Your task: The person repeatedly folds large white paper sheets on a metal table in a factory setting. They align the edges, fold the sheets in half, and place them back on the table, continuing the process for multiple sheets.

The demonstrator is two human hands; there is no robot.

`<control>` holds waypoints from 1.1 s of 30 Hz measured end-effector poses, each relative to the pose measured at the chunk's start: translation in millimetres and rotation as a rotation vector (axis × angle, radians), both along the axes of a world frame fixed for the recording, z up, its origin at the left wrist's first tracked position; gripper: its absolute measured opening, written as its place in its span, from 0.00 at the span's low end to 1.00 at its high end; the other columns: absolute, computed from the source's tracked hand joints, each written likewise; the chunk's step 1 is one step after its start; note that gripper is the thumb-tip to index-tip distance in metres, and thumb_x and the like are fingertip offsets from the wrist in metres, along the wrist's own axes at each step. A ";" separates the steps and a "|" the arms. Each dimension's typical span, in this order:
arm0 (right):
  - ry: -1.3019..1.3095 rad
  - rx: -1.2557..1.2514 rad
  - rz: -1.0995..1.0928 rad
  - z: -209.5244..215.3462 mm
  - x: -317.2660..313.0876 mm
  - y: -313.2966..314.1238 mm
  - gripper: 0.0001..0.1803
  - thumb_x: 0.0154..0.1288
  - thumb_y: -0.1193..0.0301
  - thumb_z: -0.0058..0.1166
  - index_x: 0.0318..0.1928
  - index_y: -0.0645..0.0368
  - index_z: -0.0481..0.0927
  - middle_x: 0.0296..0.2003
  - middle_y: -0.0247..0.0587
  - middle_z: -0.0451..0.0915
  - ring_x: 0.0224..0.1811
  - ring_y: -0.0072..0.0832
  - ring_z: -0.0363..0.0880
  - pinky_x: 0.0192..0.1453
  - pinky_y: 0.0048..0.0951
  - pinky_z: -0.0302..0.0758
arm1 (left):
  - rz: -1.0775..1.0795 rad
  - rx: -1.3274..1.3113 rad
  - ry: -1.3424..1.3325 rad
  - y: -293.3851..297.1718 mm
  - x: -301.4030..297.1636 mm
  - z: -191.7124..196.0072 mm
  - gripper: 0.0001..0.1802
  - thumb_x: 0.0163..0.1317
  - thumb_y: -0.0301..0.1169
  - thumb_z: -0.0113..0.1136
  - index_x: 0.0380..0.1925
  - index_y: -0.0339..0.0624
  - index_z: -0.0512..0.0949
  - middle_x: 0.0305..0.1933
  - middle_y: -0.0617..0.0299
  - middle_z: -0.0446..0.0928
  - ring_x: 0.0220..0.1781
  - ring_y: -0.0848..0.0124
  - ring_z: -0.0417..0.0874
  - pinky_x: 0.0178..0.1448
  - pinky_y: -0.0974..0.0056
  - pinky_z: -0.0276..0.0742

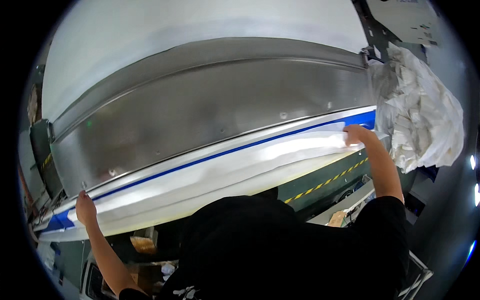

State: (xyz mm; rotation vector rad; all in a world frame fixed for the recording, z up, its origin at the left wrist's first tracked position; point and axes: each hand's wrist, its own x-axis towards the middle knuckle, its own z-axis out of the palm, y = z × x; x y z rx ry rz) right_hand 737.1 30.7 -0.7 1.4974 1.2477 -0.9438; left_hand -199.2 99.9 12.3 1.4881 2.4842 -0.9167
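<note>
- Where the machine's feed edge begins at the far left, the left hand (85, 208) rests with fingers curled down onto the near corner of the white cloth (220, 167), pinning that end so it lies flat; whether the thumb is tucked under the hem I cannot tell.
- Stretched between both hands, the white cloth runs as a long band along the front lip of the machine, just below the blue stripe (210, 156), which seems to serve as the line to keep the hem straight against.
- Behind it rises the curved steel hood (200, 105), with a broad pale roller (175, 25) above; the cloth lies on the feed surface at the hood's foot, not yet under it.
- Below the cloth, a strip of yellow-and-black hazard tape (325, 183) marks the machine's lower front.
- At the right end, the right hand (356, 135) is closed on the cloth's far corner, arm reaching out, apparently to pull the cloth taut against the left hand's hold.
- Further right, a heap of crumpled white linen (425, 120) sits piled just beside the machine, near the right hand.
</note>
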 end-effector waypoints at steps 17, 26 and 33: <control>0.233 0.662 0.002 -3.7 -173.1 54.6 0.08 0.50 0.71 0.55 0.32 0.60 0.80 0.27 0.48 0.81 0.32 0.44 0.80 0.37 0.38 0.76 | -0.287 0.541 -0.331 82.3 17.7 -52.9 0.18 0.54 0.33 0.58 0.46 0.44 0.78 0.45 0.51 0.79 0.45 0.52 0.80 0.50 0.54 0.75; 0.518 0.684 0.296 1.0 -458.7 252.6 0.09 0.62 0.65 0.47 0.35 0.56 0.76 0.30 0.49 0.79 0.36 0.47 0.77 0.39 0.45 0.72 | -0.413 0.866 -0.325 167.0 19.9 -88.0 0.20 0.64 0.40 0.50 0.53 0.44 0.71 0.59 0.54 0.69 0.63 0.55 0.67 0.65 0.50 0.61; 0.973 0.861 0.387 -0.3 -695.6 390.7 0.10 0.62 0.65 0.50 0.34 0.59 0.76 0.28 0.43 0.79 0.29 0.38 0.76 0.36 0.35 0.72 | -0.319 0.912 -0.459 170.6 22.1 -108.0 0.21 0.65 0.41 0.48 0.54 0.43 0.72 0.62 0.57 0.68 0.68 0.58 0.62 0.72 0.50 0.52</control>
